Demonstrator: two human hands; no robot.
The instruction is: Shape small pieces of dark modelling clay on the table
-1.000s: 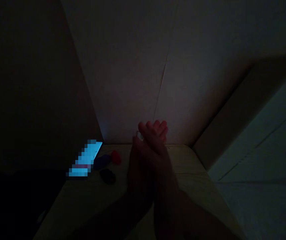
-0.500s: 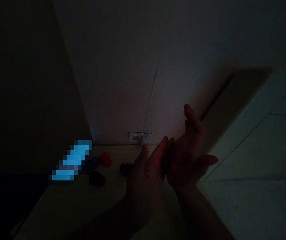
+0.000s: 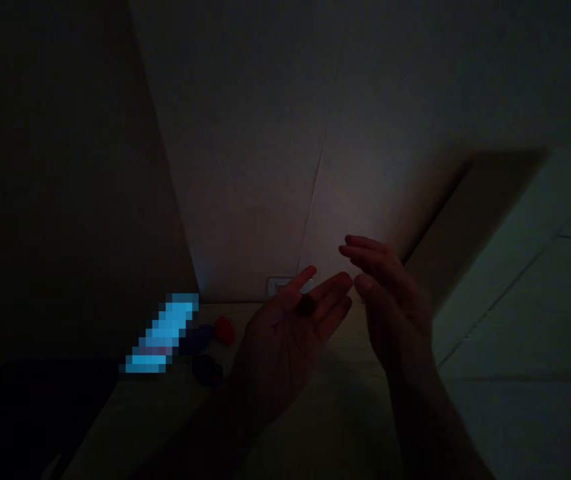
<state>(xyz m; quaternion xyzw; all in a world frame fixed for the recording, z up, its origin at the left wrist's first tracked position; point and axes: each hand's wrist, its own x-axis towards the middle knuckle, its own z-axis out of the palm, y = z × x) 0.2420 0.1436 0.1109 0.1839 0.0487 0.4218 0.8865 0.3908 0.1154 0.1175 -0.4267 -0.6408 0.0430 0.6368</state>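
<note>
My left hand (image 3: 288, 340) is turned palm up over the wooden surface, its thumb and fingers spread. A small dark lump (image 3: 306, 305) shows at the base of its fingers; it is too dim to name, and I cannot tell whether it rests on the hand or lies behind it. My right hand (image 3: 400, 307) hovers just to the right, fingers stretched out and thumb apart, with nothing visible in it. The fingertips of the two hands are close together. Behind my left hand, a wall outlet (image 3: 276, 285) is partly covered.
A bright, blurred-out screen (image 3: 162, 333) glows at left. Beside it on the wooden tabletop (image 3: 345, 400) lie a red item (image 3: 224, 330), a dark blue one (image 3: 198, 339) and a black one (image 3: 208, 370). A wall (image 3: 245, 167) rises behind; a pale panel (image 3: 525, 313) stands at right. The scene is very dark.
My hands were pressed together at the wrist and palm; now they are apart. My left hand has turned palm up, and my right hand has turned with its fingers pointing left. The view has shifted slightly.
</note>
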